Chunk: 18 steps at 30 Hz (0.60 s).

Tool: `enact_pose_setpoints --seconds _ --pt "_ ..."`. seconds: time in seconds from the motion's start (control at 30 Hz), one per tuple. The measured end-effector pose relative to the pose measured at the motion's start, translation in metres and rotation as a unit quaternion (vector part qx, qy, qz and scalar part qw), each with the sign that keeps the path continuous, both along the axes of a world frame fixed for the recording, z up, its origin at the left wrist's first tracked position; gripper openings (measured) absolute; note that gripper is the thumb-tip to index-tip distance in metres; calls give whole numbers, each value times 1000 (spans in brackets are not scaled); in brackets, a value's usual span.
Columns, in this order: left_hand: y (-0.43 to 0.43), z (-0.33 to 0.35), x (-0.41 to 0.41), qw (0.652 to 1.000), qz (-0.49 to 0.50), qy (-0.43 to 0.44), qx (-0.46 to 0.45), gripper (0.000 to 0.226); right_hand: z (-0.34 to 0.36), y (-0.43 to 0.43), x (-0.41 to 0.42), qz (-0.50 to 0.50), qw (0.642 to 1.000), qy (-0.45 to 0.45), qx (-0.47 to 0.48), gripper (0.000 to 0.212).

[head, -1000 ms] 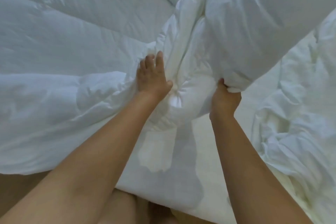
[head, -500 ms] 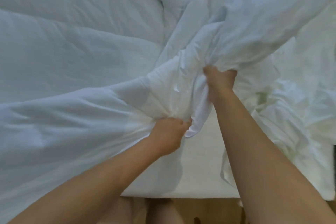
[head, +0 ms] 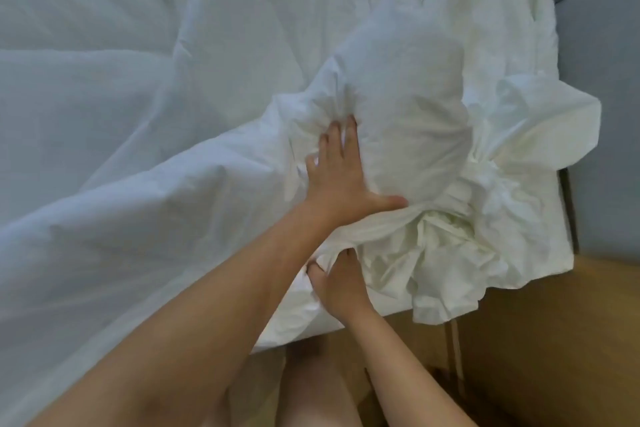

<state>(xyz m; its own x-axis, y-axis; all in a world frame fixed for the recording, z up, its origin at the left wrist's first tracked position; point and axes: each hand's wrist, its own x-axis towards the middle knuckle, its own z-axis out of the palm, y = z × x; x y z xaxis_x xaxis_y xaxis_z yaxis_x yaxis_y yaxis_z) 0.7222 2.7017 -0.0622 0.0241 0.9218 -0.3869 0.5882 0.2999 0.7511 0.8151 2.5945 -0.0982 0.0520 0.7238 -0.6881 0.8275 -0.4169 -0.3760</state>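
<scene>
Left hand (head: 341, 173) flat on white duvet (head: 415, 121), right hand (head: 337, 286) seemingly pinching its edge

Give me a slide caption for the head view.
Left hand presses the bunched white duvet down; right hand grips its near edge.

right hand (head: 337, 288), fingers partly hidden under a duvet (head: 415, 135) fold; duvet cut off left and top

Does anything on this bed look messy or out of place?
Yes. The duvet is bunched into a crumpled heap at the near right corner of the bed, part spilling over the edge, while its left side lies smoother. The left hand presses flat on the lump; the right hand grips a fold below it.
</scene>
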Motion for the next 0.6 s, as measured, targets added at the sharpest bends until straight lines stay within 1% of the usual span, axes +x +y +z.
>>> enact_pose_setpoints --seconds 0.03,0.07,0.1,0.13,0.17,0.2,0.23,0.3,0.37,0.4,0.43,0.47,0.5,0.53,0.57,0.6 --pt "11 -1 8 998 40 -37 11 125 6 9 7 -13 999 31 1 66" --pt "23 -2 14 994 78 -72 28 107 11 20 16 -54 996 75 -7 80" --pt "32 -4 17 990 106 -84 37 87 19 32 26 -129 983 130 -13 89" --pt "41 -4 19 990 118 -65 35 69 25 45 38 -222 958 183 -3 92" --pt "46 -4 19 992 119 -25 32 56 30 59 52 -305 927 218 23 92" --pt "49 -5 15 994 107 23 28 46 36 75 65 -350 906 227 64 91" --pt "48 -5 7 993 86 73 18 37 41 90 76 -358 900 221 109 90" --pt "39 -2 -17 984 33 175 -27 26 49 120 90 -304 909 198 204 91" --pt "25 7 -42 958 -40 269 -85 24 56 144 93 -208 923 155 286 97" --pt "20 13 -51 944 -75 302 -114 24 58 154 92 -148 932 131 304 99" --pt "18 20 -54 934 -103 316 -134 25 59 162 88 -72 946 110 296 97" --pt "18 27 -52 932 -121 311 -139 28 60 167 86 1 959 116 260 87" --pt "18 33 -47 937 -129 295 -133 30 58 169 83 52 965 158 204 68" --pt "20 38 -41 945 -132 271 -125 31 57 167 80 73 964 215 139 43" --pt "22 42 -35 954 -134 238 -123 33 58 162 80 67 959 264 77 23" --pt "23 44 -30 961 -142 199 -132 36 56 154 83 53 955 286 51 23"
